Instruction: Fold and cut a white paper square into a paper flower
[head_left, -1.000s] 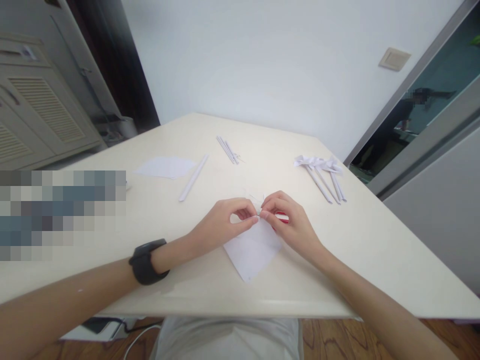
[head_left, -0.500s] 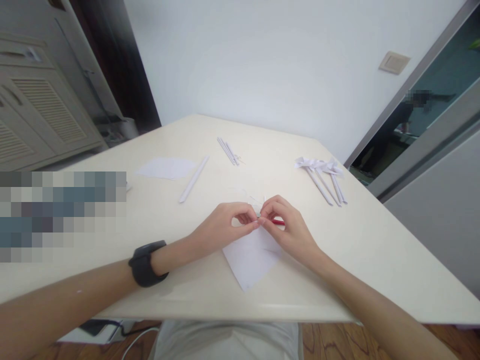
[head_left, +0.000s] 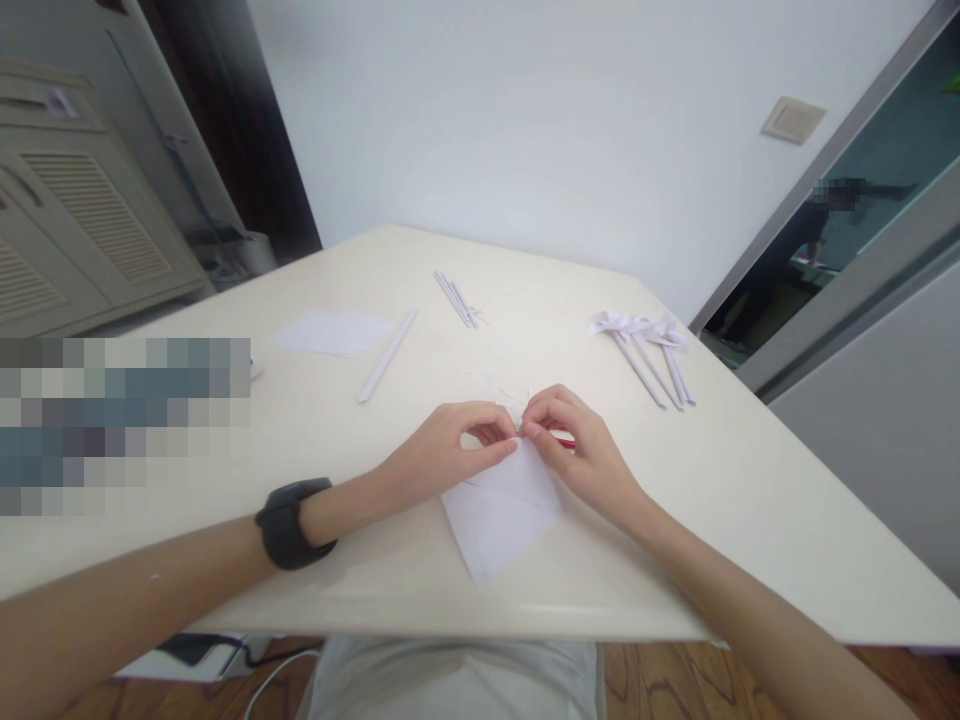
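My left hand point(head_left: 476, 440) is closed in a pinch at the upper part of a square sheet of white paper point(head_left: 499, 515), close to the table's front edge. Slits show in the sheet. Opposite, my right hand point(head_left: 570, 430) pinches with thumb and index finger almost touching the left fingertips. What lies between those right fingers is too small to tell. A thin red stick point(head_left: 566, 442), perhaps a pen, shows behind the right fingers, partly hidden. White scraps or threads point(head_left: 510, 393) lie just beyond both hands.
On the white table point(head_left: 750, 500) are folded paper pinwheels on sticks point(head_left: 641, 330) at right, several thin paper rolls point(head_left: 454, 298) at the back, one thicker roll point(head_left: 388, 355) and flat sheets point(head_left: 330, 333) at left. A blurred-out patch point(head_left: 112, 430) covers the left side. A person shows beyond the doorway point(head_left: 810, 240).
The paper sheet has shifted slightly left and turned a little, showing more of itself between the hands. My right fingertips have slid slightly right of the left ones.
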